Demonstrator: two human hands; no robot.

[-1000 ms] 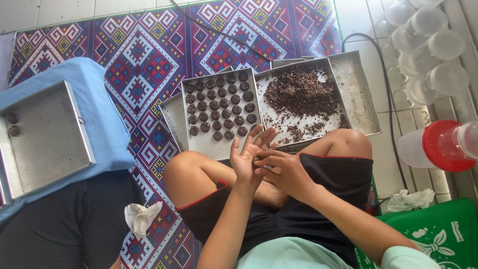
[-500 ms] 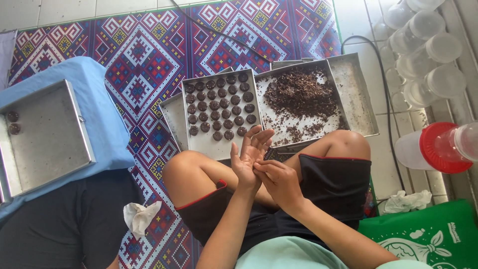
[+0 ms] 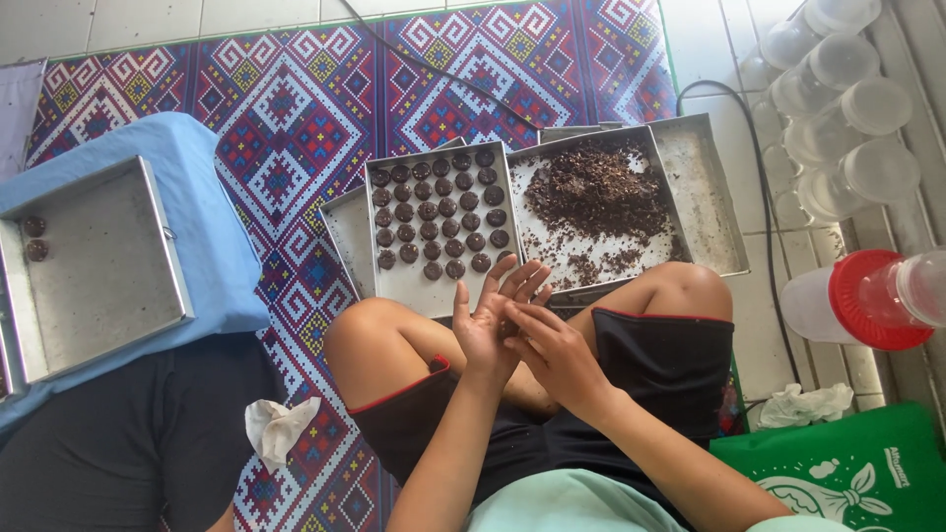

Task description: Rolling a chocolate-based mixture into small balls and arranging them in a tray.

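Pressing together above the lap, the left hand [image 3: 490,330] and the right hand [image 3: 554,357] are seen palm against palm, the left fingers [image 3: 496,276] spread upward and the right hand laid across them; whether anything is held between the palms cannot be told. Just beyond the fingertips, a metal tray of dark round pieces [image 3: 439,225] is set on the patterned mat [image 3: 286,108], the pieces being arranged in rows, with the nearest row lying close to the left hand. Beside it on the right, a second tray [image 3: 603,212] is filled with a loose heap of dark crumbly mixture, its near edge resting by the person's raised knee. Well apart to the left, another metal tray [image 3: 94,271] with two dark pieces in its corner is placed on a blue cloth [image 3: 212,212]. Clear plastic jars [image 3: 838,108] are stacked at the right.
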